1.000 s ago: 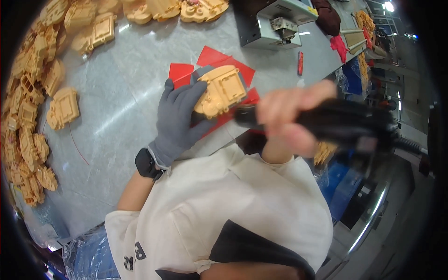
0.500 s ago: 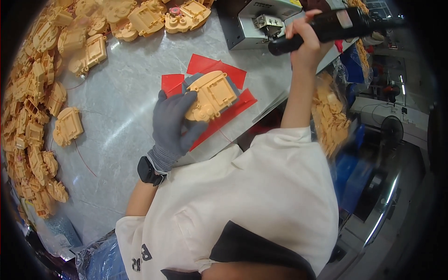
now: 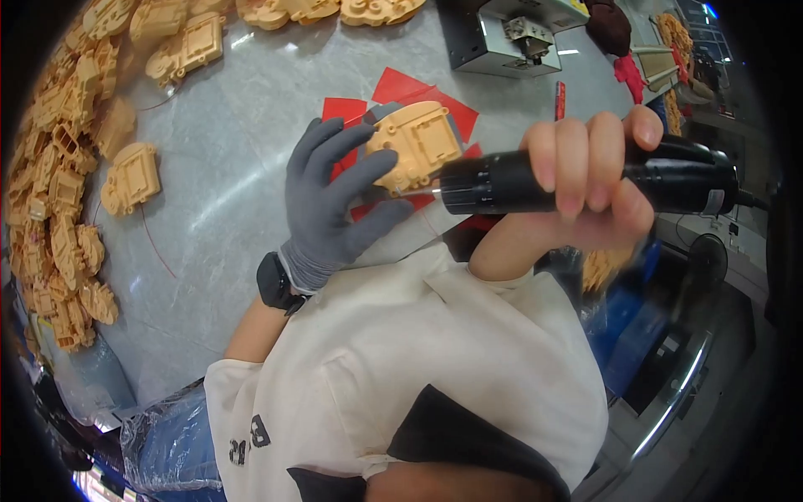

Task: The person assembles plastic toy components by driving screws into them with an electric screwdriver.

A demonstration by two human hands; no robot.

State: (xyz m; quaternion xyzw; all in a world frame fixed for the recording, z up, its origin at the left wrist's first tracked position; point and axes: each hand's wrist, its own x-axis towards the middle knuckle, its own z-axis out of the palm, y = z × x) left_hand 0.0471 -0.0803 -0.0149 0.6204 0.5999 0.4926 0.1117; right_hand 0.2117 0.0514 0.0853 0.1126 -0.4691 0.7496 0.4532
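A pale orange plastic housing (image 3: pixel 418 144) lies on a dark grey block (image 3: pixel 383 112) above red sheets (image 3: pixel 393 88). My left hand (image 3: pixel 339 192), in a grey glove, has its fingertips curled against the housing's left edge, steadying it. The left thumb sits just below, close to the screwdriver bit (image 3: pixel 421 192). Wrapped in my bare right hand (image 3: pixel 585 171) is a black electric screwdriver (image 3: pixel 502 181), held level and pointing left. Its bit reaches the housing's lower edge; whether a screw is on the tip cannot be made out.
Many similar housings (image 3: pixel 63 184) are heaped along the table's left side. One housing (image 3: pixel 131 178) with a thin red wire lies apart from the heap. A grey metal machine (image 3: pixel 502 42) stands at the back right, with a small red object (image 3: pixel 560 100) near it.
My right hand has brought the screwdriver down and left from the far right to the housing. My left fingers have shifted and spread at the housing's edge. The view has shifted slightly.
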